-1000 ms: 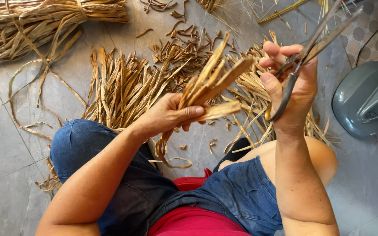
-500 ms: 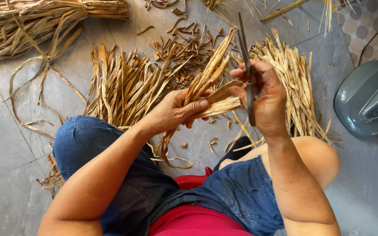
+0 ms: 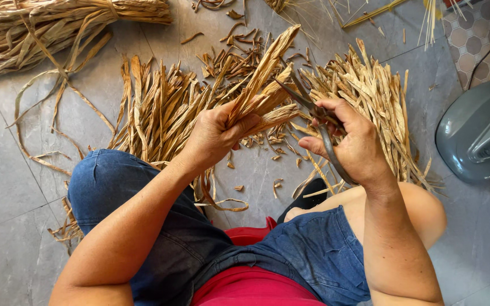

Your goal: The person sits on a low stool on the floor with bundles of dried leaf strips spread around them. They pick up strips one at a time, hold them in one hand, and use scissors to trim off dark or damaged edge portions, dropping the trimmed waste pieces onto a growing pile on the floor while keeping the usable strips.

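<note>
Left hand [image 3: 214,136] clamps a bunch of dried leaves [image 3: 265,85] upright, ends exposed. Right hand [image 3: 353,141] grips scissors [image 3: 313,113], blades parted at the leaf ends.

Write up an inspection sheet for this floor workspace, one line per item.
Surface: grey tiled floor, patterned tiles at far right.
Job's things: bunch of dried leaf strips held up; scissors with blades at the bunch.
Clutter: loose strip piles and, tied bundle, short offcuts.
Grippers: left hand grips the bunch; right hand holds the scissors.
Cables: thin dark cord on the far right, end unclear.
Surroundings: grey plastic appliance, red seat under the person.
</note>
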Demonstrator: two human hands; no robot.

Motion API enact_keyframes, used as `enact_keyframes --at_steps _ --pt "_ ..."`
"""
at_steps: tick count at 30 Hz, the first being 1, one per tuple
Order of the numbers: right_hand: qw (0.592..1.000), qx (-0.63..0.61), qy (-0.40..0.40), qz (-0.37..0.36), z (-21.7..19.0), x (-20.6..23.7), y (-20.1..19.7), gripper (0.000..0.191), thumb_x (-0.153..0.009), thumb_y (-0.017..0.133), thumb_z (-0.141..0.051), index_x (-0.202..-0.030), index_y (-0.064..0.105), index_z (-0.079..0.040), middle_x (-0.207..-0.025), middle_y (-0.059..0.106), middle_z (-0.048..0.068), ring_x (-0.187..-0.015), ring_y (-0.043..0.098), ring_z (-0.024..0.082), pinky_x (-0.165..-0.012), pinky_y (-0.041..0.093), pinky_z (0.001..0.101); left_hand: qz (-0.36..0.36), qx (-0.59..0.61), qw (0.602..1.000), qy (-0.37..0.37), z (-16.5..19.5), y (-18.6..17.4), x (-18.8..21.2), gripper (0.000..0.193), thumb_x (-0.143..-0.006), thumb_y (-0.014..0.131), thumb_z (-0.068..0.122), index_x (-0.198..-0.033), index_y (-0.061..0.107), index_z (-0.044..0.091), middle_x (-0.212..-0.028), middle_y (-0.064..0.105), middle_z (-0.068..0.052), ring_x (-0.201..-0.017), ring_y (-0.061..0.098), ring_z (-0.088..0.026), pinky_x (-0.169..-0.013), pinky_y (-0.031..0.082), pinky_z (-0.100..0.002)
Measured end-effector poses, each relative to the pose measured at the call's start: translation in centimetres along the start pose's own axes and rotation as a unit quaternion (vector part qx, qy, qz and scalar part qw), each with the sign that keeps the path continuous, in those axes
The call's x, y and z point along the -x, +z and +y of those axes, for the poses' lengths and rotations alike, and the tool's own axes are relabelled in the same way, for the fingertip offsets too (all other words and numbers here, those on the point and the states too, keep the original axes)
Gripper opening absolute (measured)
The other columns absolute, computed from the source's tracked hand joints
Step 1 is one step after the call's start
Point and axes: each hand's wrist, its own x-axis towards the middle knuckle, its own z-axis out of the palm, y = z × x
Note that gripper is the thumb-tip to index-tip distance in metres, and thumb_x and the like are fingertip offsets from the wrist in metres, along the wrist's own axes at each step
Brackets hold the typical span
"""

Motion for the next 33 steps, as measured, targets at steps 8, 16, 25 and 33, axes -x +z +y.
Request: enact_keyframes --at_steps 8,16,25,33 --pt "0.998 -0.056 0.029 -0.006 0.0 0.0 0.6 0.053 -0.077 0.092 -0.02 -0.122 0.07 -0.006 -0.091 0.066 -0.003 -0.082 0.054 0.003 -0.072 0.048 0.0202 -0.029 0.157 0.987 -0.02 -0.1 0.0 -0.1 0.045 -0.095 0.07 0.031 -0.137 0.063 0.016 -0.082 0.068 0.007 -0.058 0.052 -0.001 -0.048 0.046 -0.021" --pt "0.998 -0.056 0.03 -0.011 0.1 0.1 0.7 0.054 -0.075 0.093 -0.022 -0.121 0.069 -0.007 -0.087 0.064 -0.003 -0.079 0.054 0.003 -0.07 0.047 0.0207 -0.044 0.194 0.979 -0.052 -1.0 -1.1 0.0 0.035 -0.101 0.064 0.037 -0.124 0.074 0.012 -0.073 0.066 0.004 -0.055 0.048 -0.002 -0.046 0.038 -0.02" --pt "0.998 -0.031 0.029 -0.036 0.4 -0.1 0.5 0.057 -0.073 0.093 -0.026 -0.12 0.068 -0.007 -0.088 0.067 -0.002 -0.076 0.057 0.004 -0.068 0.05 0.0209 -0.066 0.116 0.989 -0.062 -1.0 -1.5 0.1 0.034 -0.1 0.062 0.042 -0.108 0.077 0.013 -0.067 0.064 0.005 -0.054 0.05 -0.001 -0.046 0.038 -0.021" --pt "0.989 -0.127 0.075 -0.028 0.7 -0.2 1.1 0.051 -0.073 0.091 -0.017 -0.117 0.072 -0.004 -0.1 0.076 0.001 -0.089 0.068 0.004 -0.079 0.059 0.0216 -0.075 0.16 0.982 -0.067 -1.9 -1.9 -1.1 0.036 -0.103 0.06 0.043 -0.09 0.071 0.011 -0.063 0.061 0.002 -0.048 0.045 -0.003 -0.042 0.035 -0.022"
